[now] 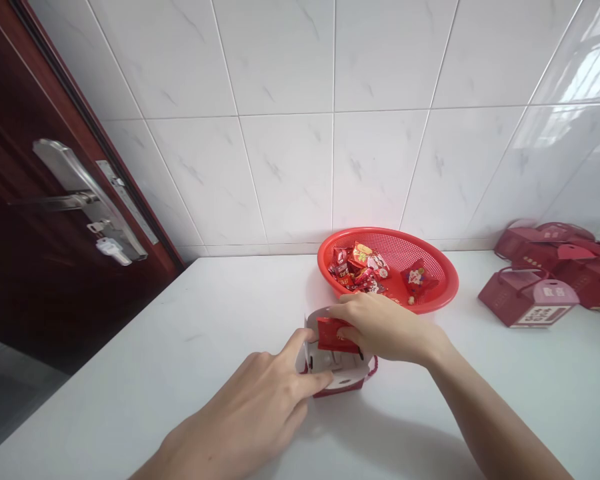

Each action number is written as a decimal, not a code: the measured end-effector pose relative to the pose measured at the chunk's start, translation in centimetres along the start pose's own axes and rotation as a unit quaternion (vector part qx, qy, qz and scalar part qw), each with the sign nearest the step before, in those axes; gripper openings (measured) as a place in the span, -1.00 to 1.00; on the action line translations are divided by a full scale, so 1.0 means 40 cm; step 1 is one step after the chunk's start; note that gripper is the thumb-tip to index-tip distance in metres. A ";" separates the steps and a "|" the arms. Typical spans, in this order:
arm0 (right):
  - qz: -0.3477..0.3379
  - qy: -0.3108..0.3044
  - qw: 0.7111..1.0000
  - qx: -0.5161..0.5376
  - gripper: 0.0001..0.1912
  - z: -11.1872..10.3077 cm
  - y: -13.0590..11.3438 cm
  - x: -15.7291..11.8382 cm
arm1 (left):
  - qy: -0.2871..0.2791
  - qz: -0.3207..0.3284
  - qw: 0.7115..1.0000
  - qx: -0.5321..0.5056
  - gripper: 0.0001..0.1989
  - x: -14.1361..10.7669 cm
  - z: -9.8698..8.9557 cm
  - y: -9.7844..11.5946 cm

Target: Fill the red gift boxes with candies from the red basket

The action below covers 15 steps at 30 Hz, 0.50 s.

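In front of me on the white table stands a small red gift box (pixel 337 392), open at the top with its white inside showing. My left hand (pixel 263 397) grips the box at its left side, thumb and forefinger on the rim. A red candy packet (pixel 330 335) is pinched in my right hand (pixel 380 327), just over the box's opening. Part of the packet is hidden by my fingers. Right behind my right hand, a red plastic basket (pixel 447 280) holds several wrapped sweets (pixel 363 263), with one more red packet (pixel 417 277) lying apart at its right.
Several closed red gift boxes (pixel 575 257) are grouped at the right, and one box (pixel 527 300) sits nearer. White wall tiles (pixel 290 167) rise behind the table (pixel 190 327). Beyond the table's left edge is a dark red door (pixel 20 267) with keys in its lock.
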State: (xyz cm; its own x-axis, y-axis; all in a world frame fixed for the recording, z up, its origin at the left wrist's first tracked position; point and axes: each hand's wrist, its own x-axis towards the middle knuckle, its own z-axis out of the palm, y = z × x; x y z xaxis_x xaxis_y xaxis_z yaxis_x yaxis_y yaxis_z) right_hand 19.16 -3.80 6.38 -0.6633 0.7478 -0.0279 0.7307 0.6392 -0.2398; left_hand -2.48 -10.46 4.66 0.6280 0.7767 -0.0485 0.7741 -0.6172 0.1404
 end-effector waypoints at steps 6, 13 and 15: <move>-0.019 -0.059 0.998 -0.033 -0.81 0.008 -0.008 0.006 | 0.014 0.005 1.000 0.010 -0.33 -0.006 -0.006 0.005; -0.003 -0.070 0.996 -0.060 -0.51 0.022 -0.015 0.011 | -0.034 -0.017 0.998 0.050 -0.36 -0.008 -0.020 0.022; -0.009 -0.076 0.995 -0.060 -0.56 0.024 -0.020 0.010 | -0.037 -0.017 0.998 0.055 -0.37 -0.008 -0.021 0.023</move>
State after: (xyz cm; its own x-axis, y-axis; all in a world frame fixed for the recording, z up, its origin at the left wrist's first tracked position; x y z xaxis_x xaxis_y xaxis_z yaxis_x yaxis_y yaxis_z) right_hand 18.16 -4.16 5.64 -0.6863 0.7065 -0.1729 0.7267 0.6758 -0.1233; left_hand -2.01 -11.17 5.64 0.6017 0.7890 -0.1241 0.7971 -0.6032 0.0292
